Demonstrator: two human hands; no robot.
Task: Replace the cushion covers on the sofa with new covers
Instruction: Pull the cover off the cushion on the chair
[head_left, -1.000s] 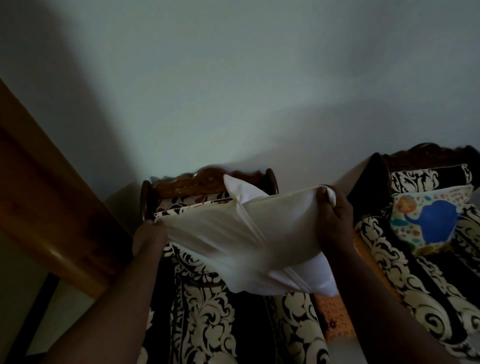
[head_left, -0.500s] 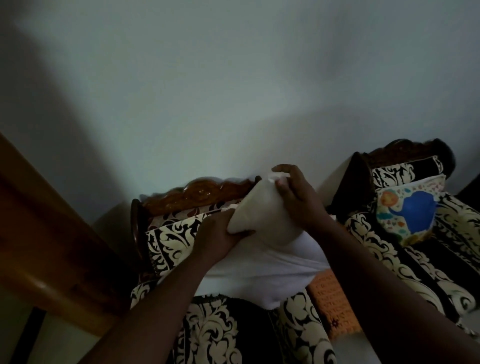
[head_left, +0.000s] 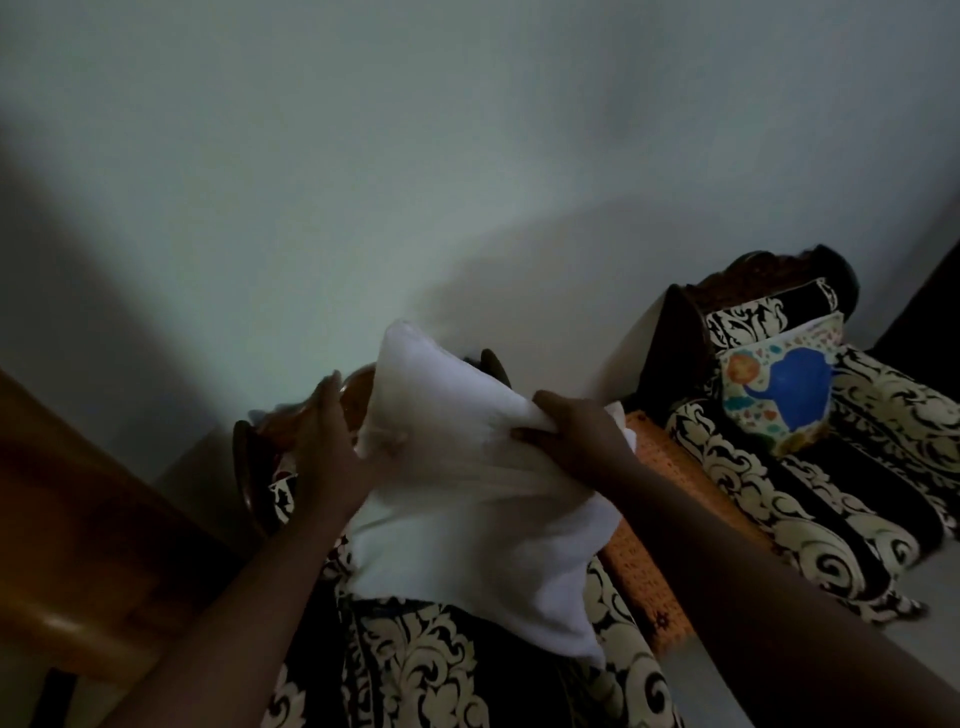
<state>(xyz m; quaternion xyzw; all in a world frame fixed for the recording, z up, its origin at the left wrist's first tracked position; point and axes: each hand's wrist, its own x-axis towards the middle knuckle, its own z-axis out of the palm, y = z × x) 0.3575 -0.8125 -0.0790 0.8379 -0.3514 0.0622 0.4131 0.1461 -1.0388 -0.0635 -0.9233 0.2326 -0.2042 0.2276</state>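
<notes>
A bare pale wall (head_left: 467, 156) leaves open air above and behind the raised white cushion (head_left: 467, 493), which fills the space over the near patterned armchair (head_left: 415, 665) and hides most of its carved wooden backrest (head_left: 358, 395). A heavy wooden beam (head_left: 78, 519) closes off the left side. To the right, an orange patterned surface (head_left: 644, 561) fills the narrow gap before a second patterned armchair (head_left: 857, 493), whose seat back is taken by a colourful cushion (head_left: 779, 384).

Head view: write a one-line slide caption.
Right hand grips a plain white cushion while the left hand steadies it above a black-and-cream patterned sofa seat.
</notes>
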